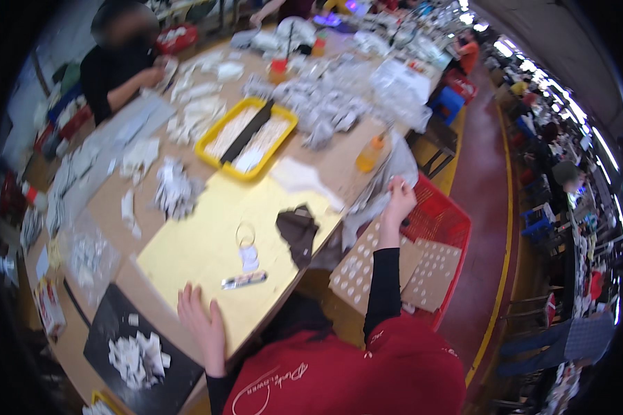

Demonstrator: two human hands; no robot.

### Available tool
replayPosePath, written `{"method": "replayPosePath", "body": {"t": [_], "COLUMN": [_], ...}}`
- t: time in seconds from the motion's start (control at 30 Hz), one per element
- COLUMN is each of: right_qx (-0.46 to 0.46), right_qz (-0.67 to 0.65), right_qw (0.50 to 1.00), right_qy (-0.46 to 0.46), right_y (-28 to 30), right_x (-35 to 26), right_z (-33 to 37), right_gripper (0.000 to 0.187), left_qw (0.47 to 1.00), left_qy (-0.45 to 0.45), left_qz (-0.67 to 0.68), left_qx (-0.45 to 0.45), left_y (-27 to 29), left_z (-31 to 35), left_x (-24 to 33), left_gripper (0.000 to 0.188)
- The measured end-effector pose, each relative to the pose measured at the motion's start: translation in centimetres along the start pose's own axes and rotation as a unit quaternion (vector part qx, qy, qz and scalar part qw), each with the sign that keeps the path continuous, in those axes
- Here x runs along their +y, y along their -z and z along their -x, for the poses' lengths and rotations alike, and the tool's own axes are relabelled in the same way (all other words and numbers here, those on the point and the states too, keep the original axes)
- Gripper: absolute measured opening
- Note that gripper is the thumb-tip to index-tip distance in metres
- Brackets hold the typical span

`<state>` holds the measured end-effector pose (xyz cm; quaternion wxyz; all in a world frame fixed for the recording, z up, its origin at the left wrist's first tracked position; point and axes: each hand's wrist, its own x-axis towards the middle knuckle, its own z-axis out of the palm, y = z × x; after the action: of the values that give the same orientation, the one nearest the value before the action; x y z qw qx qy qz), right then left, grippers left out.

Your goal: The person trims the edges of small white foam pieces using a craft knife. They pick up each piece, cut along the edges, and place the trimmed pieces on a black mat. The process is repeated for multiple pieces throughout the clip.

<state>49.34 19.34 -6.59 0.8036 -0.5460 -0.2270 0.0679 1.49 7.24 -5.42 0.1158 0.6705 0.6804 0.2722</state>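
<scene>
My left hand (202, 324) rests on the near edge of a pale yellow sheet (187, 259), palm down with the fingers apart, holding nothing. At the table's right edge my right hand (399, 202) is closed on a piece of light grey fabric (387, 176) that hangs over the side. Between the hands lie a marker (245, 279), a small white piece (249, 259) with a thin loop beside it, and a crumpled dark brown cloth (298, 234).
A yellow tray (278, 149) of small pale pieces stands beyond the sheet. An orange bottle (369, 155) is near the right edge. A red basket (457, 238) holds cardboard with white dots (432, 270). A black board (107, 332) bears white scraps. A co-worker (118, 62) sits far left.
</scene>
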Motion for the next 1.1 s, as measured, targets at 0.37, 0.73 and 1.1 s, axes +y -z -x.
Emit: {"method": "replayPosePath", "body": {"t": [0.37, 0.73, 1.1], "right_qx": [0.088, -0.039, 0.004], "right_qz": [0.354, 0.484, 0.281], "right_qw": [0.926, 0.851, 0.928], "right_qy": [-0.097, -0.200, -0.244], "right_y": [1.9, 0.6, 2.6], "right_x": [17.0, 19.4, 23.5], "right_z": [-4.7, 2.4, -0.2], "right_gripper": [0.013, 0.030, 0.023], "left_qw": [0.998, 0.836, 0.793], "left_qy": [0.042, 0.145, -0.344], "left_qz": [0.053, 0.529, 0.399], "left_qx": [-0.013, 0.028, 0.307], "left_y": [0.3, 11.4, 26.0], "left_z": [0.3, 2.2, 5.6], "left_x": [0.4, -2.4, -4.7], "left_gripper": [0.049, 0.030, 0.030]}}
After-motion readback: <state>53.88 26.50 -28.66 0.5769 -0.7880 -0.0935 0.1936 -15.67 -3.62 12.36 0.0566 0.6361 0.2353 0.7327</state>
